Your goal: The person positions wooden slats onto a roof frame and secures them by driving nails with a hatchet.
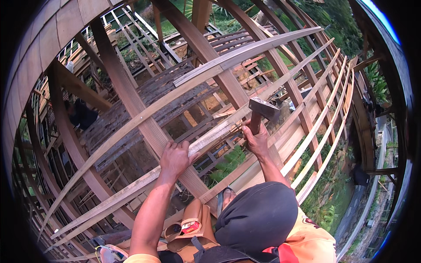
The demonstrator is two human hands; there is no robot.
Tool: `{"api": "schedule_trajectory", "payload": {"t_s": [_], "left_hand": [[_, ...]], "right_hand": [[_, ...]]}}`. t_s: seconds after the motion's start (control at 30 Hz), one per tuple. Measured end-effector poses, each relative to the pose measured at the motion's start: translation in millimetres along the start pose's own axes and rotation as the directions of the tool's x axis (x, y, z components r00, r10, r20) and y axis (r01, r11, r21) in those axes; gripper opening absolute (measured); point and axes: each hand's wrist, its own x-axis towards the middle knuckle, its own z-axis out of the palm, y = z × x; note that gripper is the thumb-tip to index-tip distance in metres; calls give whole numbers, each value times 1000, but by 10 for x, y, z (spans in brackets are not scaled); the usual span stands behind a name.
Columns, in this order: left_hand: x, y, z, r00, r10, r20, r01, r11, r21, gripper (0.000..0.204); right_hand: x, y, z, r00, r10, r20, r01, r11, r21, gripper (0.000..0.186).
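Note:
My right hand [256, 139] is closed around the handle of a hammer [262, 108], its metal head up above my fist. The hammer is beside a long pale wooden batten [215, 135] that lies across the sloping rafters. My left hand [174, 160] grips this batten near a thick reddish rafter [149, 131], with the fingers curled over its upper edge. Another batten [131, 120] runs higher up, roughly alongside. At my waist hangs a tan leather tool pouch [199, 219] with a small red box [190, 227] in it.
My sandalled foot [227, 198] and bent dark-clad knee [258, 219] are close below my hands. Several more battens [326, 109] cross the rafters at right. Wooden shingles [37, 48] edge the upper left. A person in dark clothing [83, 115] is below, and open gaps show ground.

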Motion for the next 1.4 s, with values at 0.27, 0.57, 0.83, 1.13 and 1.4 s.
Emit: {"api": "schedule_trajectory", "payload": {"t_s": [0.27,0.57,0.83,1.13,1.4], "left_hand": [[46,84,-178,995,91,40,-89,995,-54,53],[-434,358,-1124,996,31,81,-17,986,-165,43],[-571,402,-1023,999,40,-13,-41,989,-140,42],[-620,600,-1307,993,-85,86,93,991,-93,44],[-492,387,-1514,982,-127,143,144,982,-120,47]], "right_hand": [[301,183,-111,956,162,243,-143,985,-93,22],[72,-314,74,845,101,525,-404,763,504,20],[-234,-414,127,902,276,331,-419,740,525,24],[-98,-694,-50,874,199,444,-331,912,243,22],[-298,-1101,-271,968,85,235,-26,969,-245,51]]}}
